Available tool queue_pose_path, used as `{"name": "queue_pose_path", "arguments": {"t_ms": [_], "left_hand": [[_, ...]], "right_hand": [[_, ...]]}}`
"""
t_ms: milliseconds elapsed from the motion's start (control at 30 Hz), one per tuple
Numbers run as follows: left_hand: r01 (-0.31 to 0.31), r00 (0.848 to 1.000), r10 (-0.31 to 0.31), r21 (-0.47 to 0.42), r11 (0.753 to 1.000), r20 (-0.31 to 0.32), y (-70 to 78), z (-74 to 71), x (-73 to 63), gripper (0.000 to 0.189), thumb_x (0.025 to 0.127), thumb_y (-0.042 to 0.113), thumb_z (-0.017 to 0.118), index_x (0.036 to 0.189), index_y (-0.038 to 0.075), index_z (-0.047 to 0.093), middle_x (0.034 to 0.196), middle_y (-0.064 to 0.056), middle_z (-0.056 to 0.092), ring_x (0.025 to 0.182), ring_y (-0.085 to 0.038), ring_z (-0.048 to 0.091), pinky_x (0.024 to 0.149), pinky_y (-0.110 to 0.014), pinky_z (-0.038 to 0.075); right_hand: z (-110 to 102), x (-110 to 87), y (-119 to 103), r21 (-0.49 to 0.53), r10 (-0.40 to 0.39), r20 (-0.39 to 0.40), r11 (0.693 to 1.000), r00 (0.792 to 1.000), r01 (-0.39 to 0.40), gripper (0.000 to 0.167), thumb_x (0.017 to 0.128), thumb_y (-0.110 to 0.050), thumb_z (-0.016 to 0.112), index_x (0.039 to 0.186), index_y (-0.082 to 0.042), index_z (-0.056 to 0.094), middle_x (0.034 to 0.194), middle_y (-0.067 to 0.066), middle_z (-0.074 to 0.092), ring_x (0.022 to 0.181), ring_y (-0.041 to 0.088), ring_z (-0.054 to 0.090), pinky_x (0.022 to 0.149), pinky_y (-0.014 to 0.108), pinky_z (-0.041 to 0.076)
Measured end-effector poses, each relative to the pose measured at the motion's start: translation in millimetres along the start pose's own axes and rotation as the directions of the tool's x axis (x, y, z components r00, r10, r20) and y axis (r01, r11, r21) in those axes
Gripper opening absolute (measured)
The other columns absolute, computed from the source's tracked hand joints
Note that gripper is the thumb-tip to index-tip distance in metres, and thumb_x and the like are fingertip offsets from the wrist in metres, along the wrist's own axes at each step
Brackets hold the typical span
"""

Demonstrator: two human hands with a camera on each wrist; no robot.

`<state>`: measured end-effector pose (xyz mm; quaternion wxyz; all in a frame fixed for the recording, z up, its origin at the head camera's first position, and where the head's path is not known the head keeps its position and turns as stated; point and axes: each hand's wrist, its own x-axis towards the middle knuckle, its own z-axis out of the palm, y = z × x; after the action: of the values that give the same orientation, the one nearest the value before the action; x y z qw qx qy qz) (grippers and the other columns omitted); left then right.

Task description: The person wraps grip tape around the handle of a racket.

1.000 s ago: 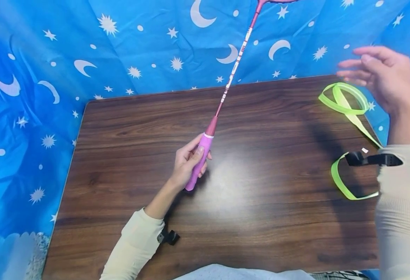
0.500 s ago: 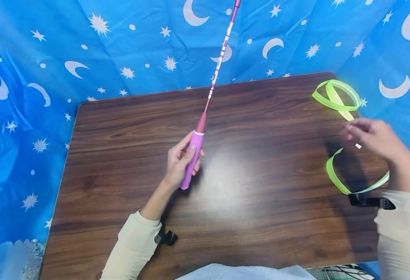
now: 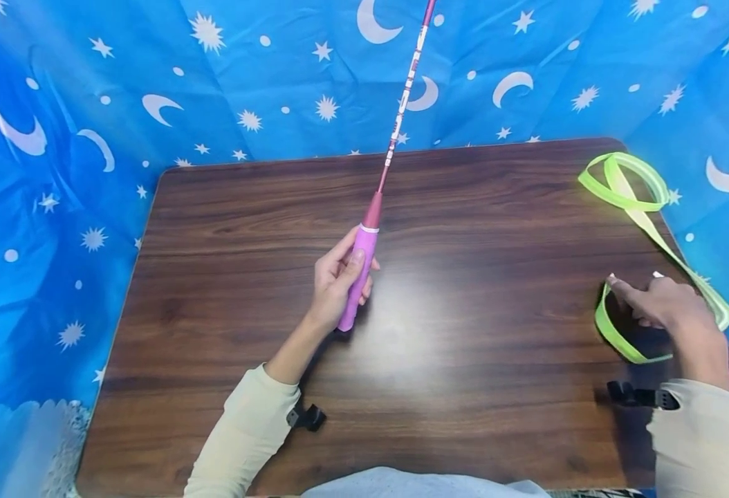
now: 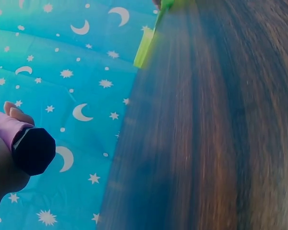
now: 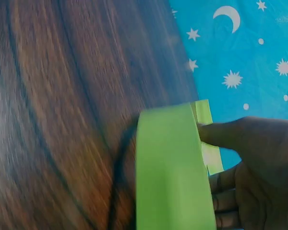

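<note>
Two bare hands work over the wood-grain table. Left hand: fingers wrapped round the purple handle of the racket, held above the table's middle, shaft slanting past its far edge. Right hand: a digit touches the lime-green strip by the table's right side; cannot tell whether it pinches. Strip: looped at the table's far right corner, with a curved length beside the hand. Blue curtain, moon-and-star print: beyond the table's far edge.
</note>
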<state>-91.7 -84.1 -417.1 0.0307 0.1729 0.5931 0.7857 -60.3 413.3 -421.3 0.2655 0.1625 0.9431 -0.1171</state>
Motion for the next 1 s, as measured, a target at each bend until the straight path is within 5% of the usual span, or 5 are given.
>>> {"name": "queue_pose_path", "arguments": {"t_ms": [367,700,800,933,1000], "left_hand": [[-0.032,0.999,0.032,-0.022,0.999,-0.007,-7.0,20.7,15.6,0.050,0.104,0.005,0.038,0.152,-0.009,0.034,0.084,0.012,0.066,0.050,-0.004,0.053,0.038,-0.019,0.043],[-0.065,0.997,0.063,-0.024,0.998,-0.045,-8.8,25.6,22.7,0.049,0.105,0.004,0.039,0.152,-0.010,0.035,0.085,0.004,0.064,0.050,-0.004,0.052,0.039,-0.019,0.043],[-0.066,0.996,0.066,-0.009,0.998,-0.063,-8.5,24.6,22.1,0.049,0.105,0.004,0.039,0.151,-0.009,0.036,0.086,-0.003,0.063,0.050,-0.004,0.052,0.038,-0.019,0.043],[-0.073,0.994,0.074,0.009,0.997,-0.077,-8.1,24.8,22.4,0.049,0.105,0.005,0.039,0.152,-0.008,0.037,0.087,-0.002,0.063,0.050,-0.004,0.053,0.038,-0.021,0.044],[-0.078,0.994,0.078,0.012,0.997,-0.080,-8.5,26.9,23.8,0.049,0.105,0.006,0.039,0.152,-0.007,0.036,0.087,0.002,0.064,0.051,-0.003,0.053,0.038,-0.021,0.044]], "right_hand": [[9.3,-3.7,-7.2,0.044,0.053,-0.074,0.998,0.996,-0.050,0.056,0.105,-0.045,0.043,0.065,-0.007,0.051,0.060,0.007,0.048,0.062,0.028,0.051,0.053,0.035,0.040],[20.0,6.4,-21.3,0.190,-0.074,-0.322,0.972,0.944,0.140,0.038,0.104,-0.018,0.043,0.121,0.014,0.055,0.111,0.040,0.061,0.094,0.049,0.061,0.071,0.053,0.050],[26.3,10.1,-35.8,0.440,-0.133,-0.337,0.853,0.932,0.280,0.030,0.107,-0.015,0.044,0.123,0.006,0.057,0.093,0.013,0.076,0.080,0.019,0.072,0.065,0.030,0.056],[30.1,12.7,-60.5,0.729,-0.254,-0.350,0.531,0.902,0.432,0.016,0.107,-0.009,0.048,0.113,-0.016,0.060,0.081,-0.023,0.072,0.063,0.000,0.070,0.056,0.015,0.056],[28.6,12.3,-74.3,0.759,-0.313,-0.377,0.435,0.872,0.484,0.018,0.106,-0.009,0.051,0.110,-0.021,0.063,0.083,-0.021,0.074,0.061,0.002,0.070,0.055,0.015,0.056]]}}
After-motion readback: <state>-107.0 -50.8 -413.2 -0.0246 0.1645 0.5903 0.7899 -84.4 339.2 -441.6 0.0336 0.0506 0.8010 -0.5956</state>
